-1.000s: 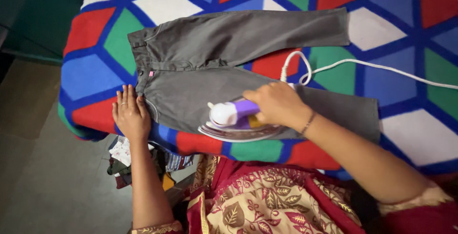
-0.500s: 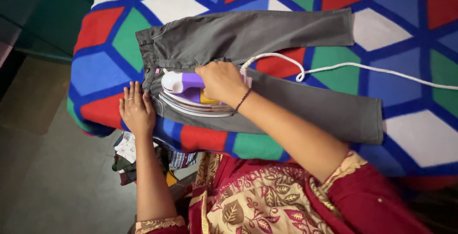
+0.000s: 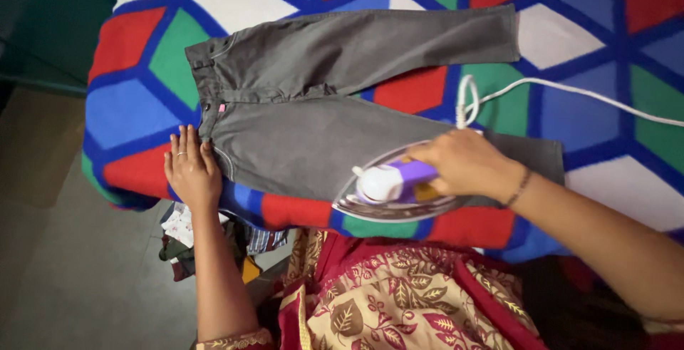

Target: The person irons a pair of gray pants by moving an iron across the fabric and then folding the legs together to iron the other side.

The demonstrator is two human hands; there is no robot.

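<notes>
a pair of small grey trousers (image 3: 335, 100) lay flat on a bed covered by a quilt (image 3: 584, 8) of red, blue, green and white shapes, waistband to the left, legs running right. a white and purple electric iron (image 3: 395, 189) sat on the lower trouser leg, near the quilt's front edge. the right hand (image 3: 463, 163) gripped its handle, fingers (image 3: 434, 152) clamped round it. the left hand (image 3: 191, 172) lay flat by the waistband, fingers (image 3: 187, 142) together and straight, touching the cloth's edge and holding nothing. the white cord (image 3: 556, 90) looped beside the iron and trailed off right. the likely risks: the iron resting too long could scorch the fabric, the cord's loop could snag under the soleplate, and the iron, close to the edge, could tip onto the patterned red garment (image 3: 399, 300) below.
</notes>
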